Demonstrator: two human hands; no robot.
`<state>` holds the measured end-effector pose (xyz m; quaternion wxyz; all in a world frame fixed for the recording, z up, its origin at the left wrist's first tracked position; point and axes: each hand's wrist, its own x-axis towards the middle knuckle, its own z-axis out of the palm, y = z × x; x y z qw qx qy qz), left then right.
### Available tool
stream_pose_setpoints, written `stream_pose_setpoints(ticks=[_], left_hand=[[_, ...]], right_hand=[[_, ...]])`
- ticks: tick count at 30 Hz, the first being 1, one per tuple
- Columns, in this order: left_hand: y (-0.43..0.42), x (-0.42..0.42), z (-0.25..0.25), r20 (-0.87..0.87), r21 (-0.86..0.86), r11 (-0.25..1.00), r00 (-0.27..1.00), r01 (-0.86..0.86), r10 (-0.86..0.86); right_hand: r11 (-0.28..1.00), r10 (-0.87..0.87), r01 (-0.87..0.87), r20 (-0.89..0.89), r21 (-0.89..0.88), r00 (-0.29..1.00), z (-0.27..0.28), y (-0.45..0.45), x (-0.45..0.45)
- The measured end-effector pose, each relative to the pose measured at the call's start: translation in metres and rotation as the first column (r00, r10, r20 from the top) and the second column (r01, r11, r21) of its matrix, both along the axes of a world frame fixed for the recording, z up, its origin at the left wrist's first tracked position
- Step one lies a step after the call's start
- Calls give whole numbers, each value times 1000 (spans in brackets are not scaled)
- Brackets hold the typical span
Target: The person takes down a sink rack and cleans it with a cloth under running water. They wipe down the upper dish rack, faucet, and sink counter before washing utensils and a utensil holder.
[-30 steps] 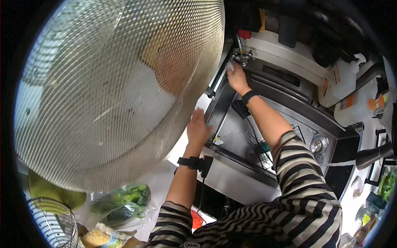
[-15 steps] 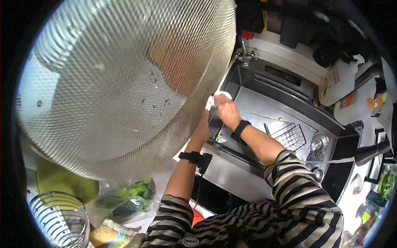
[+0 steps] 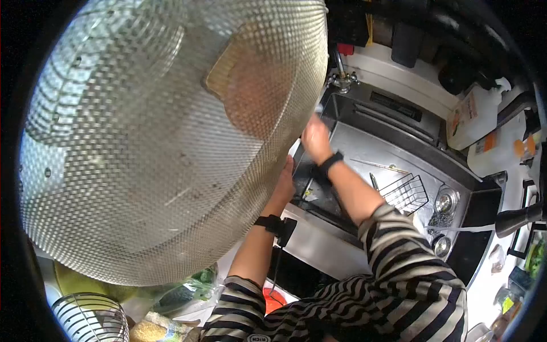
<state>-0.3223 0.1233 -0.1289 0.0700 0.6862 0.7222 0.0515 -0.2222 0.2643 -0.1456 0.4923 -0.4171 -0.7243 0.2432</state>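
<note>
My right hand [image 3: 316, 138] is closed and slightly blurred at the left rim of the sink [image 3: 364, 142]. A bit of a white cloth-like thing [image 3: 318, 108] shows at its fingertips. Lower and to the left is my left hand [image 3: 286, 181], its fingers mostly hidden behind a large wire mesh strainer [image 3: 171, 171]. A pale flat surface [image 3: 294, 148] shows between the two hands; the mesh covers most of it. The strainer fills the upper left, close to the camera, and I cannot tell what supports it. Through it a reddish-brown rounded thing [image 3: 253, 85] is dimly visible.
In the sink lie a black wire basket [image 3: 407, 194] and strainer inserts [image 3: 446, 199], near a thin stream of water. The faucet [image 3: 343, 80] stands behind. Large white jugs [image 3: 473, 117] line the right. At lower left are bagged greens [image 3: 188, 293] and a wire basket [image 3: 91, 319].
The view has shifted, so the mesh sits lower and larger. My right hand has moved slightly up the sink rim, and less of the white cloth-like thing shows. The left hand stays beside the mesh.
</note>
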Motion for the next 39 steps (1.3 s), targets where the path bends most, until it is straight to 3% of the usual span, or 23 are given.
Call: stream_pose_setpoints(ticks=[2, 3, 5, 6, 7, 9, 11, 14, 17, 19, 21, 23, 24, 25, 26, 27, 28, 31, 33, 35, 38, 39], left_hand=[[1, -3, -9, 108, 83, 996, 994, -37, 28], [1, -6, -13, 99, 103, 994, 995, -30, 20], [3, -9, -19, 80, 144, 989, 997, -17, 6], [2, -9, -20, 83, 136, 990, 996, -23, 12], [2, -10, -20, 82, 126, 992, 996, -27, 16], [0, -7, -14, 27, 97, 995, 1000, -9, 7], [-1, 1, 0, -82, 63, 998, 996, 29, -24], [0, -4, -14, 72, 53, 998, 997, -40, 36], [-1, -3, -9, -169, 49, 997, 985, 53, -44], [4, -10, -14, -78, 95, 994, 995, 62, -55], [1, -7, -12, -19, 83, 995, 998, 62, -60], [3, -3, -1, -5, 34, 997, 998, 69, -68], [7, 6, 26, 57, -198, 980, 998, 8, 3], [8, 5, 27, 137, -179, 984, 990, -5, 30], [4, 2, 26, 217, -170, 985, 974, -23, 61], [1, 1, 28, 265, -184, 982, 959, -49, 98], [-2, 0, 31, 312, -198, 977, 940, -76, 136], [-23, 15, 34, 432, 17, 973, 880, -229, 199], [-33, 20, 32, 441, 44, 966, 872, -256, 211], [-46, 25, 33, 506, 125, 952, 844, -278, 180], [-65, 22, 37, 501, 180, 962, 861, -204, 89], [-73, 18, 36, 492, 209, 959, 868, -193, 67]], right_hand=[[1000, -9, 7, -122, -18, 993, 3, -18, 4], [969, 10, -40, -121, -244, 993, 5, -18, 17], [975, -59, -7, -287, -224, 956, 9, 4, 32], [964, -97, 26, -259, -264, 961, 10, 23, 37], [997, -82, 78, -250, -29, 965, 12, 43, 40], [980, -72, 54, 88, 189, 993, -12, 91, 41], [970, -219, 176, 296, 165, 930, -11, 89, 40], [971, -239, 207, 403, 122, 884, -9, 80, 32], [978, -203, 202, 408, 47, 890, -32, 47, 18], [997, -55, 29, 398, 69, 916, -3, -6, 27], [979, -76, -19, 445, 205, 892, -4, -33, 22], [975, -27, -80, 465, 208, 885, -2, -57, 19], [969, 28, -138, 468, 203, 883, -5, -69, 13], [960, 86, -201, 475, 196, 876, -9, -78, 10], [971, 77, -151, 357, 183, 931, -13, -76, 9], [969, 169, -226, 409, 96, 897, -7, -67, 13], [961, 192, -253, 384, 115, 903, 0, -54, 16], [947, 152, -216, 260, 238, 954, 28, -42, 11], [938, 248, -320, 384, 135, 889, 7, -42, -10], [947, 298, -316, 514, -54, 804, 3, -54, -20], [936, 348, -249, 559, -248, 753, 5, -56, -41], [955, 292, -214, 536, -203, 792, 1, -56, -48]])
